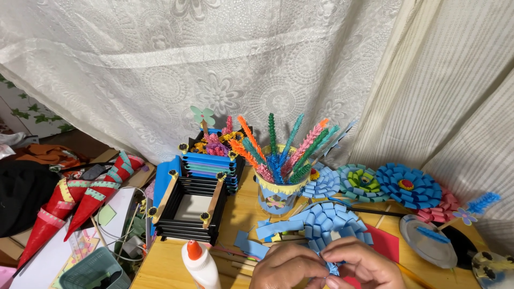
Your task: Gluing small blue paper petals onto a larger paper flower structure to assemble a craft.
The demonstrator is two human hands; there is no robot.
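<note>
My left hand (286, 267) and my right hand (363, 266) meet at the bottom edge of the view, fingertips pinched together on a small folded strip of blue paper (332, 265). Just beyond them lies a light-blue paper flower (329, 219) made of looped strips, with loose blue strips (270, 229) beside it. A white glue bottle with an orange cap (199, 263) stands left of my left hand on the wooden table (243, 206).
A cup of colourful paper stems (276, 195) stands behind the flower. A black square stacked-stick box (190, 206) and a blue one with paper flowers (211, 160) sit left. More paper flowers (407, 184), a white disc (425, 238), red paper cones (80, 198) and a lace curtain surround them.
</note>
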